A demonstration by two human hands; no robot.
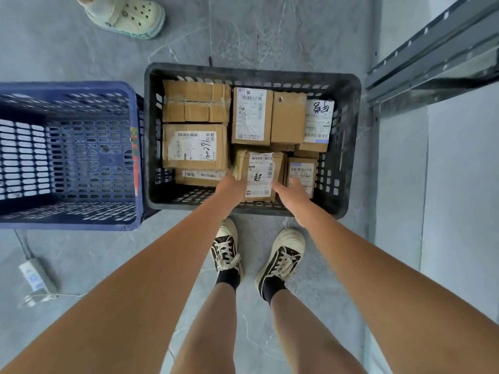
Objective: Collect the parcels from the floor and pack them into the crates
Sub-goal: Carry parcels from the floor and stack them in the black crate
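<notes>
A black crate (pixel 348 147) on the floor holds several brown cardboard parcels with white labels. Both my hands reach into its near side around one labelled parcel (pixel 260 171). My left hand (pixel 229 188) holds the parcel's left edge, fingers hidden under it. On the parcel's right, my right hand (pixel 293 191) lies against it with fingers stretched along its side. Another small parcel (pixel 302 170) stands just right of it. A blue crate (pixel 70 155) stands to the left with nothing visible inside.
Grey metal shelving (pixel 437 58) stands at the upper right. Another person's pale clog (pixel 127 14) is at the top left. A power strip (pixel 36 276) with its cord lies on the floor at the left. My own shoes (pixel 259 255) stand just before the black crate.
</notes>
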